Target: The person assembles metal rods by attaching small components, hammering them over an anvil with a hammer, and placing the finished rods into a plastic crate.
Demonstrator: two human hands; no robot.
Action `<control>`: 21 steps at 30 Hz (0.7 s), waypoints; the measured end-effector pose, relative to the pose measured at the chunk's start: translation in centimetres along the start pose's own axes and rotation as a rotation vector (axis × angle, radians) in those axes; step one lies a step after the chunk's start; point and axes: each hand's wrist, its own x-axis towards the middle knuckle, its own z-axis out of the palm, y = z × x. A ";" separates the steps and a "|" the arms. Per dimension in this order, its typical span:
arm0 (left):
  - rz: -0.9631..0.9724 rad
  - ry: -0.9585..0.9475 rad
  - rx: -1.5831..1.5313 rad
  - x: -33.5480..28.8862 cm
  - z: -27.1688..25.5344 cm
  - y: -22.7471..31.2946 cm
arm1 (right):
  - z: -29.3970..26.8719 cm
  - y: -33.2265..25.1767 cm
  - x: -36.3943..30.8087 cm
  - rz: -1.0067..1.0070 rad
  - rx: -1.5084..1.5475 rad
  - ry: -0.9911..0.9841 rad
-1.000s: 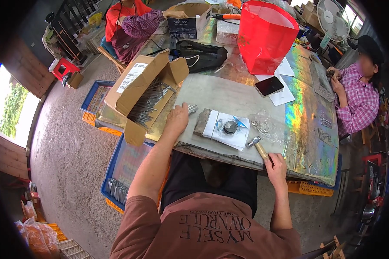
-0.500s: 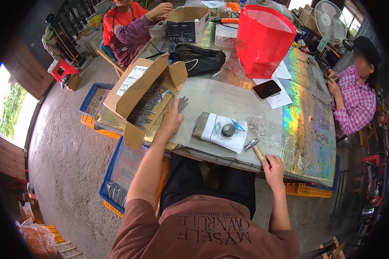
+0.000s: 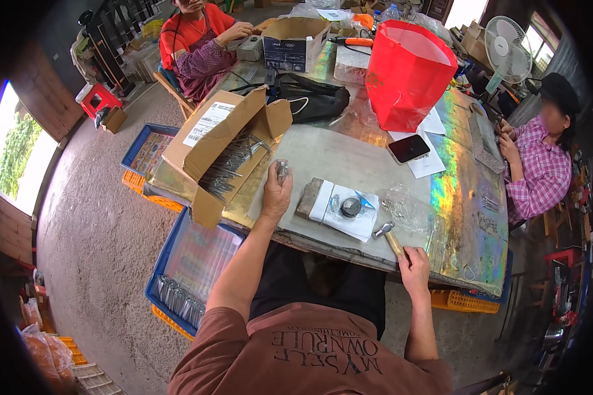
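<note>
My left hand point(image 3: 276, 192) is closed around a small grey metal piece point(image 3: 282, 168), held over the table between the carton and the block. My right hand point(image 3: 414, 266) grips the wooden handle of a hammer point(image 3: 392, 241) at the table's near edge, its metal head close to the table top. Between the hands lies a stone-like block point(image 3: 308, 199) topped by white paper point(image 3: 337, 220), and on that paper sits a dark round metal piece point(image 3: 350, 207). Left of my left hand, an open carton point(image 3: 190, 158) holds many thin metal rods point(image 3: 229, 170).
A phone point(image 3: 408, 149) rests on papers, near a tall red bag point(image 3: 405, 79). Clear plastic with small metal bits point(image 3: 402, 205) lies right of the block. Blue crates point(image 3: 159, 284) stand below the table at left. Two people sit across and at right.
My left hand has moved right, away from the carton, bringing the small metal piece nearer to the block. The right hand still grips the hammer in nearly the same place.
</note>
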 end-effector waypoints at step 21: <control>-0.050 -0.031 -0.020 -1.7 -0.6 2.8 | 0.2 0.2 -0.2 -0.025 -0.014 0.027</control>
